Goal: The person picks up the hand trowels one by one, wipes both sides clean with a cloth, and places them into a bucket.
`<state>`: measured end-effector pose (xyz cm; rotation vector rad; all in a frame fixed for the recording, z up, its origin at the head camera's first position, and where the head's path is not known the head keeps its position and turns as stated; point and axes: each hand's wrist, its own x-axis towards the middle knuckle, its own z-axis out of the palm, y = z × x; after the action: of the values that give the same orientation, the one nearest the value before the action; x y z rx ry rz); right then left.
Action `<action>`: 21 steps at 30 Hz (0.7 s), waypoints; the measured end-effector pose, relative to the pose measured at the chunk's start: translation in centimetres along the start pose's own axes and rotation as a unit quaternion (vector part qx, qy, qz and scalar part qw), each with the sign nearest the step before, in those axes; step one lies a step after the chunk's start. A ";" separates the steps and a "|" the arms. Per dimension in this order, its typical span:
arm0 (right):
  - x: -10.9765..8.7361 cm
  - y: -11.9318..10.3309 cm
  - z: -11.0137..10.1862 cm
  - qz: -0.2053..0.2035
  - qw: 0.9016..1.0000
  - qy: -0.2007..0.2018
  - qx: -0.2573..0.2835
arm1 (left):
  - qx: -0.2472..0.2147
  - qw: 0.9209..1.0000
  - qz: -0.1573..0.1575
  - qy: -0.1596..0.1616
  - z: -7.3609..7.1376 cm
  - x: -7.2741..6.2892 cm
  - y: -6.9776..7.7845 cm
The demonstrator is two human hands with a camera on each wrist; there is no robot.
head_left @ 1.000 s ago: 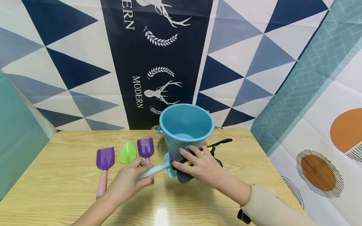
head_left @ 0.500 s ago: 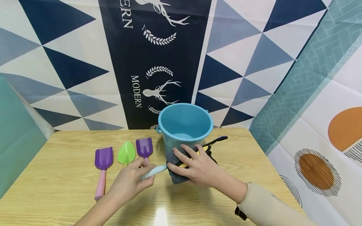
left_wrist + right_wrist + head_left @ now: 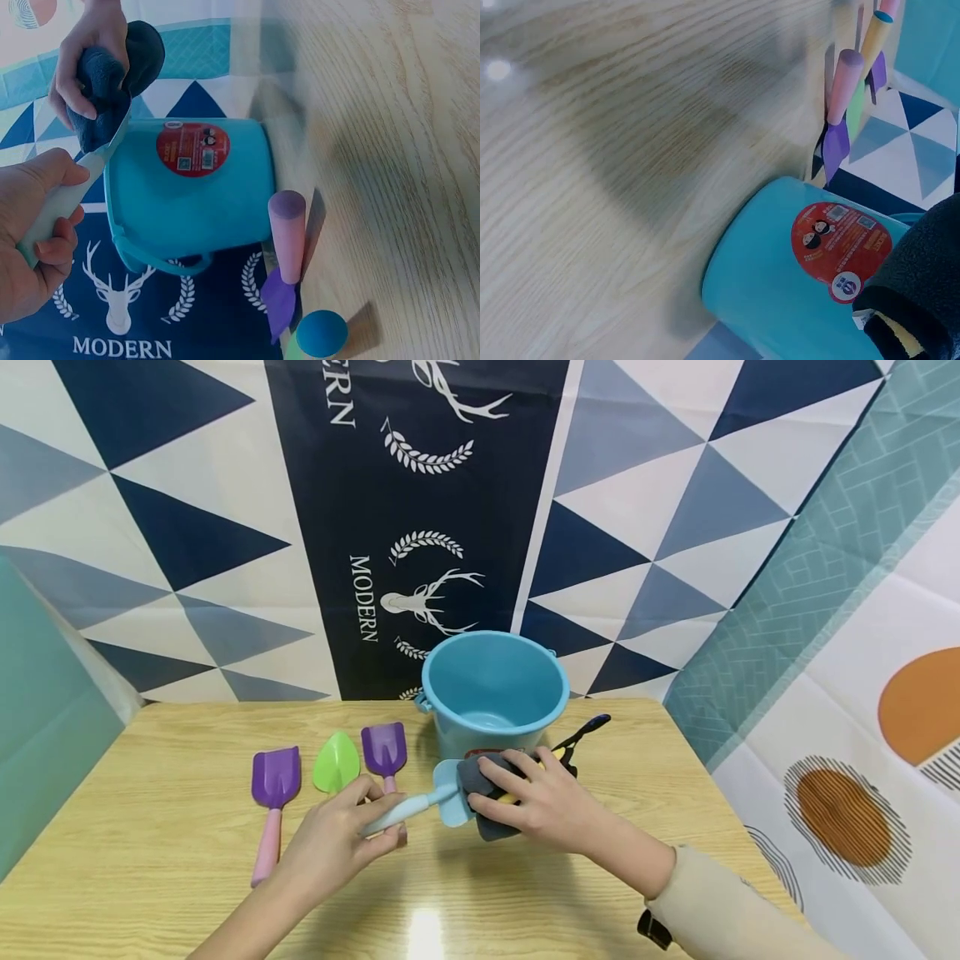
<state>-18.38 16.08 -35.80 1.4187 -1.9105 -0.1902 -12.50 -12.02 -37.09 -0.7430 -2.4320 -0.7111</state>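
My left hand (image 3: 341,831) grips the pale blue handle of a toy shovel (image 3: 405,812), its light blue blade pointing right. A dark grey fuzzy cloth (image 3: 487,774) with black and yellow trim is in my right hand (image 3: 538,803), pressed against the blade's far end. A black strap tip sticks out beyond the fingers. In the left wrist view, the cloth (image 3: 101,90) lies against the blade, whose far part is hidden. Both hands are above the table, just in front of a blue bucket (image 3: 452,735). The right wrist view shows only the cloth (image 3: 926,274), not the fingers.
Left of the bucket lie a purple toy shovel with a pink handle (image 3: 276,781), a green trowel (image 3: 337,764) and another purple shovel (image 3: 385,749). The bucket stands at the back of the wooden table (image 3: 187,752), near a patterned cloth wall (image 3: 420,518).
Half a second ago the cloth covered the blade up to the handle. It has since slid right with my right hand, exposing part of the blade. My left hand keeps its grip.
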 end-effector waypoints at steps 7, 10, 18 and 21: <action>0.4 -0.1 -0.4 0.024 1.000 0.013 0.008 | -0.003 0.999 -0.035 -0.025 0.0 0.4 0.4; 0.8 -0.2 -0.6 0.014 1.000 0.006 -0.001 | 0.009 0.999 -0.025 -0.023 0.1 0.7 0.6; 1.7 -0.7 -1.0 0.003 0.998 -0.040 -0.049 | 0.037 0.999 0.028 0.010 0.6 0.6 0.7; 1.8 -0.9 -1.1 0.012 0.997 -0.045 -0.054 | 0.037 0.998 0.040 0.028 0.7 0.4 0.7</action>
<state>-17.18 14.48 -34.60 1.3359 -1.9585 -0.3459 -12.62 -10.95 -37.17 -0.7764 -2.3513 -0.5989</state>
